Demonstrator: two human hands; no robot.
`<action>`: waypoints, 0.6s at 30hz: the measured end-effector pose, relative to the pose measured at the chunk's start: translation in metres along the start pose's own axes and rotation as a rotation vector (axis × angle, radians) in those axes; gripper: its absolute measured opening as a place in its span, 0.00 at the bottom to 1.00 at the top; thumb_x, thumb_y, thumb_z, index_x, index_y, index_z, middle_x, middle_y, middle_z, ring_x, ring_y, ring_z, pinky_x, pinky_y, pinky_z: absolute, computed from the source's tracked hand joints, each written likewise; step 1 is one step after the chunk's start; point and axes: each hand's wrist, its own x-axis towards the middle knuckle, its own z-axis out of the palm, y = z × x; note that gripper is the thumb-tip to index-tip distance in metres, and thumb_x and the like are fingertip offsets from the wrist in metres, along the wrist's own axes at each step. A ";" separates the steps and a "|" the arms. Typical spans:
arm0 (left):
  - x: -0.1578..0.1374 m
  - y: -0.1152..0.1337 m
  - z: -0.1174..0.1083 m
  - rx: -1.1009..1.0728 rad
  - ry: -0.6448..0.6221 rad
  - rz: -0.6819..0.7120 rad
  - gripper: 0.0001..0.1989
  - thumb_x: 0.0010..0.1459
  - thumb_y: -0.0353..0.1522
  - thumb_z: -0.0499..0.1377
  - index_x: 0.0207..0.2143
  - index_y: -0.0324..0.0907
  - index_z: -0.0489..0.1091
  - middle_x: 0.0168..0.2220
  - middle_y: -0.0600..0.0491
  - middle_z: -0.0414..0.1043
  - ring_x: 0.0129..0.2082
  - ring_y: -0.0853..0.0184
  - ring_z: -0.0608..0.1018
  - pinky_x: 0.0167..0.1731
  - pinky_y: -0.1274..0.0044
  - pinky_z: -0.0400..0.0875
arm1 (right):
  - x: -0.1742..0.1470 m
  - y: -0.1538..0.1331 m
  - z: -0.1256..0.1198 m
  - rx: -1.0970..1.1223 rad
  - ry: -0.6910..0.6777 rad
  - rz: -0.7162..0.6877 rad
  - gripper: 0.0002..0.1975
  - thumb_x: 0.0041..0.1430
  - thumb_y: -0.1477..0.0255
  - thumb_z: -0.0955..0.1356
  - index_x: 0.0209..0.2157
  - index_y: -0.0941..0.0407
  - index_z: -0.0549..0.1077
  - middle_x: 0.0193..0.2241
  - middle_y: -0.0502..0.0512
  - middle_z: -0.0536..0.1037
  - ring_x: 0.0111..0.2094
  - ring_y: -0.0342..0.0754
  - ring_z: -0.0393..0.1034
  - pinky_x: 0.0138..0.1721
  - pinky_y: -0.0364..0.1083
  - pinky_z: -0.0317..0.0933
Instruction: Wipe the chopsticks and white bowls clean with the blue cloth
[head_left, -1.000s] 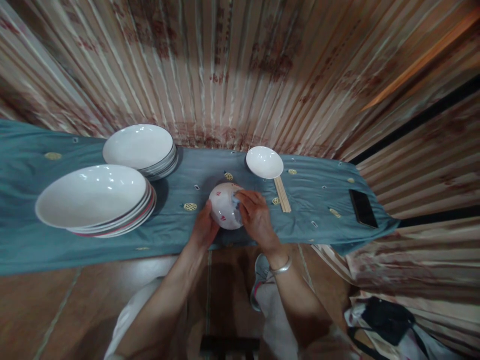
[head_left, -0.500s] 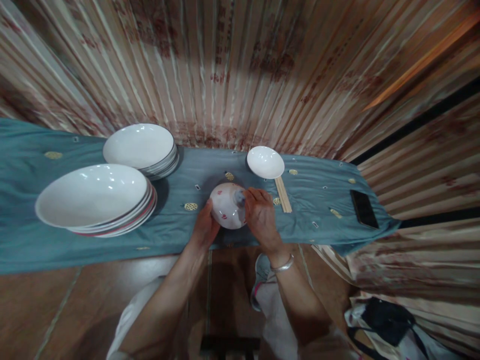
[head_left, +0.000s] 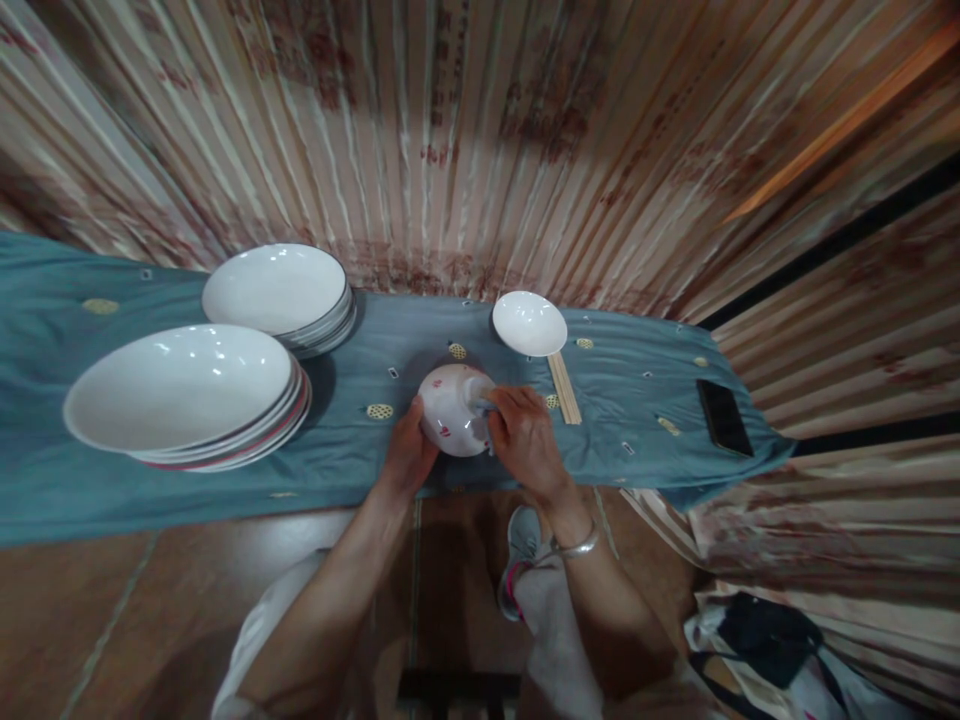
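Note:
A small white bowl with red motifs (head_left: 448, 412) sits over the front half of the table, its rounded outside and foot facing up. My left hand (head_left: 409, 446) grips the bowl's left edge, thumb on the outside. Closed at the bowl's right side, my right hand (head_left: 528, 436) has its fingertips by the foot. Something small and pale shows at those fingertips, too blurred to name. Behind and to the right stands another white bowl (head_left: 529, 322), right side up, with several pale wooden chopsticks (head_left: 565, 390) lying just in front of it.
On the left are two stacks of large white dishes, a front stack (head_left: 184, 390) and a back stack (head_left: 276, 290). A black phone (head_left: 724, 417) lies near the right end of the blue-green tablecloth (head_left: 630, 400). Pleated curtains (head_left: 420, 150) hang behind. A bag (head_left: 772, 640) rests low at right.
My right hand has shifted slightly, its wrist moving outward to the right while the fingers stay by the bowl's foot. The left hand and the bowl hold nearly the same place.

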 end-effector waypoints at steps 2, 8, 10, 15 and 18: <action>-0.001 0.000 0.000 -0.012 -0.012 -0.002 0.15 0.66 0.29 0.48 0.44 0.37 0.74 0.40 0.47 0.80 0.51 0.63 0.77 0.54 0.72 0.68 | 0.000 0.001 0.001 0.035 0.011 0.006 0.14 0.60 0.79 0.61 0.44 0.58 0.73 0.41 0.58 0.78 0.44 0.55 0.67 0.49 0.53 0.59; -0.003 0.001 0.002 0.029 -0.006 -0.001 0.16 0.67 0.30 0.47 0.44 0.34 0.73 0.39 0.47 0.80 0.49 0.64 0.77 0.55 0.71 0.68 | 0.001 0.005 0.006 0.120 0.023 -0.004 0.16 0.62 0.78 0.60 0.47 0.58 0.73 0.44 0.58 0.78 0.46 0.54 0.68 0.50 0.53 0.59; -0.003 0.001 0.002 0.045 -0.021 0.011 0.16 0.67 0.30 0.47 0.45 0.34 0.73 0.40 0.46 0.80 0.49 0.63 0.77 0.55 0.71 0.68 | 0.001 0.004 0.007 0.123 0.020 -0.010 0.16 0.62 0.78 0.60 0.47 0.57 0.74 0.44 0.58 0.78 0.47 0.54 0.68 0.50 0.53 0.58; -0.005 0.001 0.003 0.063 -0.016 0.012 0.17 0.67 0.30 0.46 0.48 0.32 0.71 0.41 0.44 0.80 0.48 0.62 0.78 0.54 0.70 0.69 | 0.003 0.000 0.010 0.102 0.018 -0.013 0.15 0.63 0.77 0.60 0.48 0.56 0.73 0.46 0.57 0.77 0.48 0.54 0.66 0.51 0.53 0.57; -0.007 0.002 0.004 0.056 -0.024 -0.003 0.17 0.67 0.30 0.47 0.49 0.33 0.71 0.41 0.45 0.80 0.48 0.63 0.78 0.53 0.70 0.70 | 0.006 -0.003 0.012 0.075 0.039 -0.021 0.15 0.64 0.77 0.60 0.47 0.57 0.73 0.47 0.58 0.77 0.48 0.54 0.66 0.51 0.53 0.57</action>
